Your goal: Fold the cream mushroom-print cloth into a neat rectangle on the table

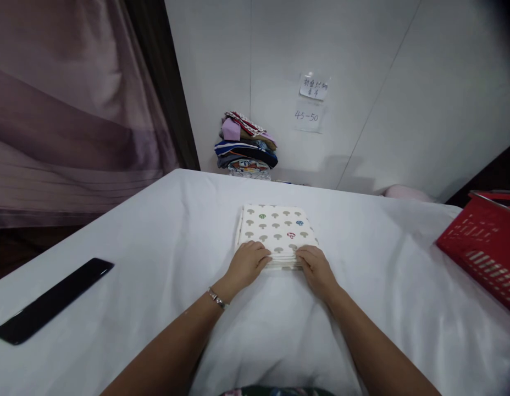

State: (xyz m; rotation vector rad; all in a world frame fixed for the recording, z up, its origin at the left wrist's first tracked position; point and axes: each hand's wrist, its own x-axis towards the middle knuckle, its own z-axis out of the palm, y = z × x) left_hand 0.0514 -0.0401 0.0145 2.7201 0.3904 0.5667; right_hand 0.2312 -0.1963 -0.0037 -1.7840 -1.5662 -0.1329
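Observation:
A neatly folded white cloth (276,225) printed with grey mushrooms, plus a few coloured ones, lies flat near the middle of the white-covered table. Several layers show along its near edge. My left hand (247,263) is closed on the near left corner, fingers on top. At the near right corner, my right hand (316,269) pinches the edge in the same way. Both thumbs point inward along the near fold. A metal bracelet (217,297) circles my left wrist.
A long black flat panel (55,300) lies on the table (156,308) at left. A red plastic basket (486,247) stands at the right edge. Beyond the far edge, a stack of folded clothes (247,146) rests against the wall, near handwritten paper signs (308,116). A pinkish curtain (73,110) hangs at left.

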